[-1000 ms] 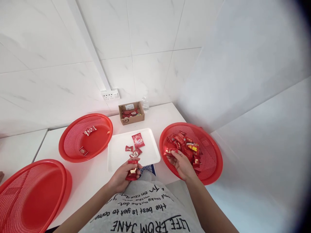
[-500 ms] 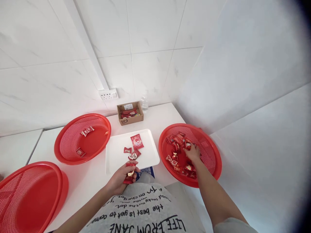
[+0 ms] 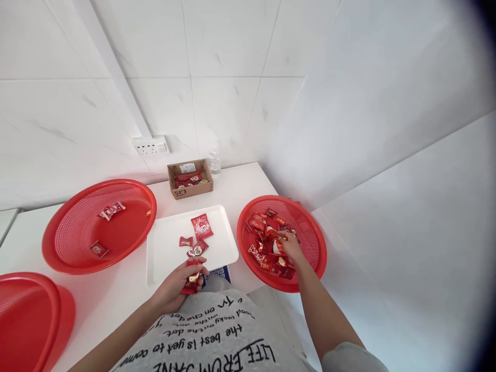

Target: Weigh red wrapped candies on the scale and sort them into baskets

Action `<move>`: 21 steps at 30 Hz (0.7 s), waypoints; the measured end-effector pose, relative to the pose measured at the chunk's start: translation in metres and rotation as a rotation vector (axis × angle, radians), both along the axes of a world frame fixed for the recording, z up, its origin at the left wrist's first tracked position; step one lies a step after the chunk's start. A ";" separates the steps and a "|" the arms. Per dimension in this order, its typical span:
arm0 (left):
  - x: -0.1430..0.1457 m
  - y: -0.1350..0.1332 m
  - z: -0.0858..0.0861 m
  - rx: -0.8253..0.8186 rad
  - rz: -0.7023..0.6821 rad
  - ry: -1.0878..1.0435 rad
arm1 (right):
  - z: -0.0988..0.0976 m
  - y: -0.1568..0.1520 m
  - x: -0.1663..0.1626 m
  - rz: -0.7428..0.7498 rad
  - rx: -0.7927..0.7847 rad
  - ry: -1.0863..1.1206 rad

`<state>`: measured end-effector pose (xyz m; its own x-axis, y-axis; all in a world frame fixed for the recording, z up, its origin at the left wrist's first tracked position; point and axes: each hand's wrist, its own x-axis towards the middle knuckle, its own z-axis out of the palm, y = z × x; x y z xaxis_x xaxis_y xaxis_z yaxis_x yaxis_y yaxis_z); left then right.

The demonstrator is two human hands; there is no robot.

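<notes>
My left hand [image 3: 179,284] is closed around red-wrapped candies [image 3: 192,277] by the near edge of the white tray [image 3: 158,263]. On that tray lie a large red packet [image 3: 202,226], a small red candy [image 3: 186,241] and a red-and-white candy [image 3: 198,248]. Over on the right, my right hand [image 3: 291,248] reaches into a red mesh basket [image 3: 320,243] holding a pile of red-wrapped candies [image 3: 258,222]. Its fingers pinch a red-and-white wrapped candy [image 3: 276,247] on top of the pile.
A cardboard box [image 3: 194,191] with red packets stands at the back beside a clear plastic bottle [image 3: 214,163]. A second red basket [image 3: 98,188] on the left holds a few candies. Another red basket [image 3: 54,310] sits at the near left. A wall socket [image 3: 150,146] is behind.
My right hand has shifted within the basket toward its middle and now pinches a red-and-white candy. My left hand keeps its candies. The whole view has turned slightly right.
</notes>
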<state>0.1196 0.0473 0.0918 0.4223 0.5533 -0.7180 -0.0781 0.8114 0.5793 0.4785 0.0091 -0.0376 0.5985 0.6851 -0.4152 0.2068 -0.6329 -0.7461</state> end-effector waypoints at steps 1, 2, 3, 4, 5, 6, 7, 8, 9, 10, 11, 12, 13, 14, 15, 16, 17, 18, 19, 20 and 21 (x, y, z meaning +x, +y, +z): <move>0.001 0.000 0.001 0.000 -0.004 0.001 | 0.001 -0.005 -0.002 -0.011 0.015 0.042; 0.001 0.000 0.002 0.000 -0.008 0.002 | 0.002 -0.010 -0.004 -0.018 0.028 0.077; 0.001 0.000 0.002 0.002 -0.011 0.004 | 0.004 -0.014 -0.007 -0.025 0.043 0.117; 0.001 -0.001 0.002 0.003 -0.013 0.006 | 0.005 -0.018 -0.009 -0.039 0.062 0.169; 0.000 -0.001 0.002 0.005 -0.014 0.010 | 0.007 -0.021 -0.012 -0.060 0.081 0.230; 0.000 -0.001 0.001 0.007 -0.015 0.013 | 0.010 -0.023 -0.014 -0.081 0.094 0.292; -0.001 -0.002 0.001 0.009 -0.016 0.014 | 0.013 -0.024 -0.016 -0.094 0.099 0.348; -0.002 -0.002 0.000 0.013 -0.017 0.014 | 0.016 -0.025 -0.017 -0.093 0.094 0.389; -0.002 -0.003 0.000 0.015 -0.017 0.013 | 0.019 -0.025 -0.019 -0.074 0.077 0.408; -0.002 -0.003 0.000 0.017 -0.019 0.012 | 0.023 -0.025 -0.020 -0.038 0.051 0.405; -0.002 -0.003 0.000 0.018 -0.021 0.010 | 0.028 -0.024 -0.021 0.007 0.029 0.399; -0.002 -0.004 0.000 0.020 -0.023 0.009 | 0.033 -0.023 -0.022 0.053 0.014 0.400; -0.003 -0.004 0.001 0.021 -0.024 0.009 | 0.038 -0.022 -0.023 0.095 0.006 0.412; -0.003 -0.004 0.001 0.022 -0.024 0.012 | 0.043 -0.021 -0.024 0.135 0.008 0.434; -0.003 -0.004 0.002 0.023 -0.024 0.015 | 0.048 -0.020 -0.026 0.173 0.014 0.460; -0.004 -0.005 0.002 0.024 -0.024 0.017 | 0.052 -0.019 -0.027 0.214 0.020 0.483; -0.004 -0.005 0.002 0.024 -0.021 0.021 | 0.055 -0.018 -0.029 0.260 0.022 0.492; -0.005 -0.005 0.002 0.023 -0.018 0.025 | 0.056 -0.017 -0.031 0.310 0.019 0.476; -0.006 -0.005 0.002 0.021 -0.015 0.027 | 0.057 -0.015 -0.033 0.359 0.011 0.429; -0.006 -0.005 0.001 0.018 -0.013 0.029 | 0.056 -0.013 -0.034 0.403 -0.006 0.347; -0.007 -0.006 0.001 0.016 -0.012 0.031 | 0.054 -0.010 -0.036 0.434 -0.028 0.245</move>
<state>0.1128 0.0417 0.0926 0.4066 0.5597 -0.7220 -0.0504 0.8029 0.5940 0.4429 -0.0011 0.0167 0.1428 0.8359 -0.5300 0.2765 -0.5479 -0.7896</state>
